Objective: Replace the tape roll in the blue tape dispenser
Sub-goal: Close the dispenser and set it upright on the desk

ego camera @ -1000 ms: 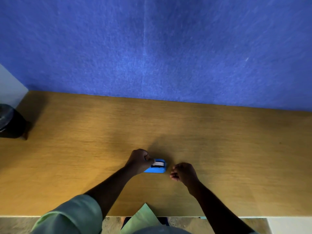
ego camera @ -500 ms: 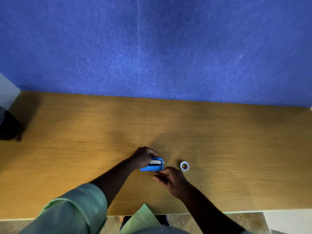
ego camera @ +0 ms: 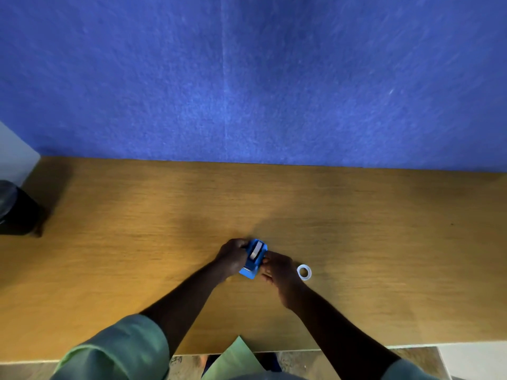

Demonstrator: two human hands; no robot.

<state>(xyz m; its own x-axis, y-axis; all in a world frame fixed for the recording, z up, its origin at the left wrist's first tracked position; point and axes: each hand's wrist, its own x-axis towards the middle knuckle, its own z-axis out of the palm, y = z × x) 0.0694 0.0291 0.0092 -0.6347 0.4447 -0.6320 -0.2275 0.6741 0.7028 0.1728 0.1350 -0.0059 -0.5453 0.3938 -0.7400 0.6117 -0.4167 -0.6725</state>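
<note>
A person's left hand (ego camera: 233, 255) grips the small blue plastic tape dispenser (ego camera: 253, 258) from its left side, fingers (ego camera: 241, 242) curled round the far end of the body, over a wide yellow-brown wooden desk (ego camera: 109, 229) backed by a blue felt panel (ego camera: 247, 78). The dispenser sits between the two hands, its long axis running from near-left to far-right, a pale roll of tape (ego camera: 256, 252) showing edge-on in its open top. Touching its right flank is the right hand (ego camera: 279, 270), fingertips (ego camera: 265, 261) bent in against the blue wall; whether they pinch the body or only steady it cannot be told. Just beyond the knuckles of that hand, on its right and apart from the dispenser, a small white tape ring (ego camera: 304, 272) lies flat on the desk. The right hand is plainly the nearer to that loose ring, which lies on the side away from its fingertips, while the roll in the dispenser lies just to their left, so lifting the seated roll out looks like the step in hand.
</note>
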